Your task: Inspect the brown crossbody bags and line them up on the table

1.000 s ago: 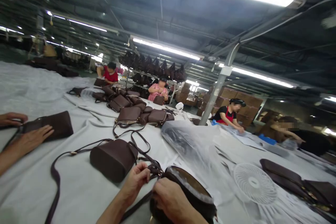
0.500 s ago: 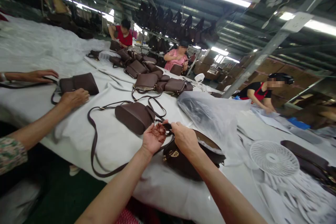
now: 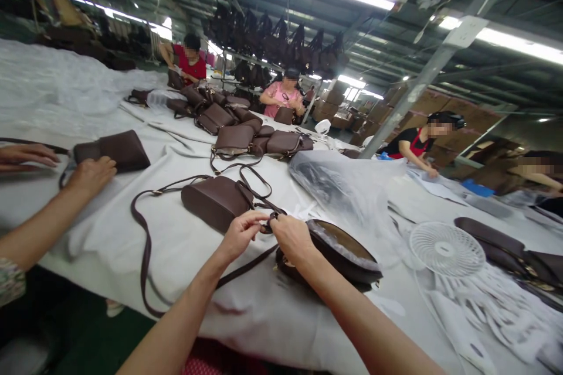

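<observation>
A dark brown bag (image 3: 347, 252) lies open near the table's front edge, with clear plastic showing inside. My right hand (image 3: 292, 237) is closed on a dark strap piece above the bag's left end. Close against it, my left hand (image 3: 241, 234) pinches the same strap piece, its fingers bent together. A long brown strap (image 3: 145, 240) loops left across the white cloth and passes under my left forearm. Just beyond my left hand a closed brown bag (image 3: 215, 202) lies on its side.
Brown bags (image 3: 235, 137) are heaped farther back. A co-worker's hand (image 3: 92, 176) rests on another bag (image 3: 123, 152) at left. Clear plastic (image 3: 352, 181), a white fan (image 3: 447, 249) and white strips (image 3: 505, 299) lie right. More people stand beyond the table.
The view has shifted, so most things appear farther left. My left hand has turned from palm up to a pinch, and both hands are closer together on the strap piece.
</observation>
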`<state>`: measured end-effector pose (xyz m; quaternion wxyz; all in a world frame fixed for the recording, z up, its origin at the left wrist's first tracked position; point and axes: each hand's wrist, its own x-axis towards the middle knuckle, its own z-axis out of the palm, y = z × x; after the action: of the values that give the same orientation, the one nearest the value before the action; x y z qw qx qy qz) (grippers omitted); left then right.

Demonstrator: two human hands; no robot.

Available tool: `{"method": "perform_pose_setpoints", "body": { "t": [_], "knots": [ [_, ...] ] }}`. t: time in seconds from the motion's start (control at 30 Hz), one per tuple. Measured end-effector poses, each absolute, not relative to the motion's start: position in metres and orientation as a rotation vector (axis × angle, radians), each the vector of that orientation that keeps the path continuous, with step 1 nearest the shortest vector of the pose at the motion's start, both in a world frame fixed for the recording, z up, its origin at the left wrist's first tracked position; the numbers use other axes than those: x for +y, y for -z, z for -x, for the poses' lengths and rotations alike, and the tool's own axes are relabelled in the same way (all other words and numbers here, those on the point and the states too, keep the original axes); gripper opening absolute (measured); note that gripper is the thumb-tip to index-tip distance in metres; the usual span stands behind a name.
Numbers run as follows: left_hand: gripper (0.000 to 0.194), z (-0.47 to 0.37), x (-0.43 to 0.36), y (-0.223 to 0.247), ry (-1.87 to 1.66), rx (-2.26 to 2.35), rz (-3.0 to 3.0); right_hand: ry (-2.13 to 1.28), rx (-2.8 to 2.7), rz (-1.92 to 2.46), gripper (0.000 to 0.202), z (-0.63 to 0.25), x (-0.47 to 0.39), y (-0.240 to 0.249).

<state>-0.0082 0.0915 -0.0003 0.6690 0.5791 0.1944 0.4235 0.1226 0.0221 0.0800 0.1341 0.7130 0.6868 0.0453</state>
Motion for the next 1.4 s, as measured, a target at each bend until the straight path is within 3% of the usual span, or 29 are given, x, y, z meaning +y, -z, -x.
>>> {"method": "perform_pose_setpoints", "body": {
  "t": [0.13, 0.3, 0.43, 0.53, 0.63, 0.77, 1.0, 1.2, 1.4],
  "knots": [
    [0.048, 0.0, 0.084, 0.013, -0.997, 0.547, -1.329, -0.11, 2.03, -2.074, 0.021, -0.137, 0.018, -0.083],
    [0.01, -0.006, 0.075, 0.018, -0.986, 0.652, -1.433, -0.177, 2.122, -2.079, 0.019, -0.142, 0.007, -0.091],
    [0.018, 0.029, 0.082, 0.014, -0.889, 0.777, -1.291, -0.393, 2.097, -2.185, 0.041, -0.163, -0.02, -0.098],
    [0.035, 0.076, 0.089, 0.014, -0.754, 0.834, -1.152, -0.334, 2.035, -2.322, 0.046, -0.187, -0.037, -0.093],
    [0.027, 0.114, 0.091, 0.014, -0.736, 0.882, -1.345, -0.272, 2.204, -2.404, 0.062, -0.204, -0.042, -0.085],
    [0.019, 0.127, 0.081, 0.005, -0.457, 0.753, -1.655, -0.197, 2.423, -2.349, 0.073, -0.212, -0.046, -0.082],
    [0.02, 0.044, 0.077, -0.006, -0.796, 0.77, -1.747, -0.212, 2.273, -2.414, 0.07, -0.213, -0.064, -0.085],
    [0.023, -0.049, 0.098, 0.004, -0.392, 0.577, -0.812, -0.27, 2.385, -2.381, 0.063, -0.21, -0.072, -0.082],
    [0.021, -0.076, 0.136, -0.074, -0.376, 0.391, -0.758, -0.342, 2.355, -2.432, 0.063, -0.207, -0.072, -0.073]
  ]
}}
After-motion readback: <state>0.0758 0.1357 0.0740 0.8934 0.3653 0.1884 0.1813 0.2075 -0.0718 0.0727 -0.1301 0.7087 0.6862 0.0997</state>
